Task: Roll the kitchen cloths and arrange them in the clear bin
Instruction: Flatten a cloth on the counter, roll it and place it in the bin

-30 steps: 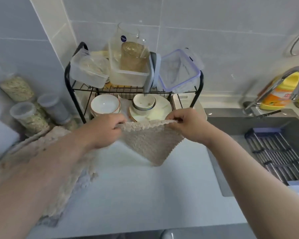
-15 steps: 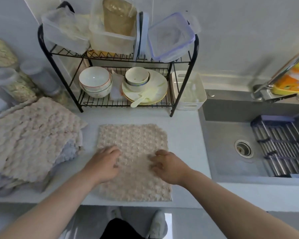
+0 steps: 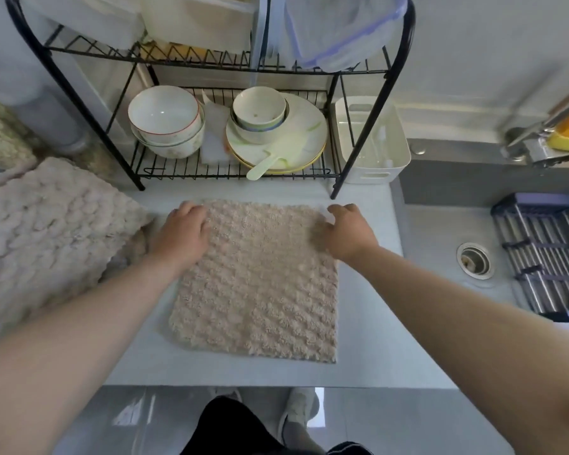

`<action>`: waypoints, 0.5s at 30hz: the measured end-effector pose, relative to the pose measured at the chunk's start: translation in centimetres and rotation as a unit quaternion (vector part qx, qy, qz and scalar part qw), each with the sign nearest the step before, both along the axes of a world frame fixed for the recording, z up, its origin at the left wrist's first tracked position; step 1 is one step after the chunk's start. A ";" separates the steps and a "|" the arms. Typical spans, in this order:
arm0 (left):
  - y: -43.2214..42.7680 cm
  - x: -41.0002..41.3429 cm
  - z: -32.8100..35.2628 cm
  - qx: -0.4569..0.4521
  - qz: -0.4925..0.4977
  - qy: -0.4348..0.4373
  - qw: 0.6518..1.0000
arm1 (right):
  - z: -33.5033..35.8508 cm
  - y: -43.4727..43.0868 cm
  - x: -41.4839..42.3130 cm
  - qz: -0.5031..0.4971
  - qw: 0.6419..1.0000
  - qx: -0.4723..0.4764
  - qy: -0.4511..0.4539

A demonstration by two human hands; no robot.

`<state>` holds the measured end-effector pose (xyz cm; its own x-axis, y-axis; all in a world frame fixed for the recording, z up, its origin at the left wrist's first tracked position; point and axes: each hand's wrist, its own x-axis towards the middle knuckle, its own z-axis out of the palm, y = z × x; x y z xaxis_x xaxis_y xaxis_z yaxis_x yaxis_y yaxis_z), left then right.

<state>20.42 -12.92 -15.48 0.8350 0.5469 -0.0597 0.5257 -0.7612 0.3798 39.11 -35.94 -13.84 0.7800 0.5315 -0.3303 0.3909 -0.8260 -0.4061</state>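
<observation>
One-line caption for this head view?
Left hand and right hand flatten a beige cloth on the counter.

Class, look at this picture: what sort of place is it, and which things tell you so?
Most likely a home kitchen: a sink beside the counter, and bowls on a dish rack.

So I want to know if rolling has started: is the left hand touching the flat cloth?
Touching. The head view shows the left hand lying on the far left corner of the cloth.
</observation>
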 end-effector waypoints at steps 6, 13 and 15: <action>3.9 4.3 -1.3 -0.051 -0.036 0.113 0.992 | -2.1 3.2 2.5 0.054 0.996 -0.066 -0.026; 3.1 4.6 0.8 -0.041 -0.063 0.074 0.994 | -0.1 2.3 2.2 0.056 0.998 0.029 -0.026; 2.4 3.6 2.3 -0.033 -0.076 0.057 0.995 | 0.6 1.3 1.8 0.095 0.991 0.051 -0.076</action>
<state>23.99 -10.49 -13.15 0.8938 0.4064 -0.1898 0.4485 -0.8107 0.3763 40.87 -34.61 -13.25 0.6991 0.6983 -0.1535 0.5983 -0.6889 -0.4091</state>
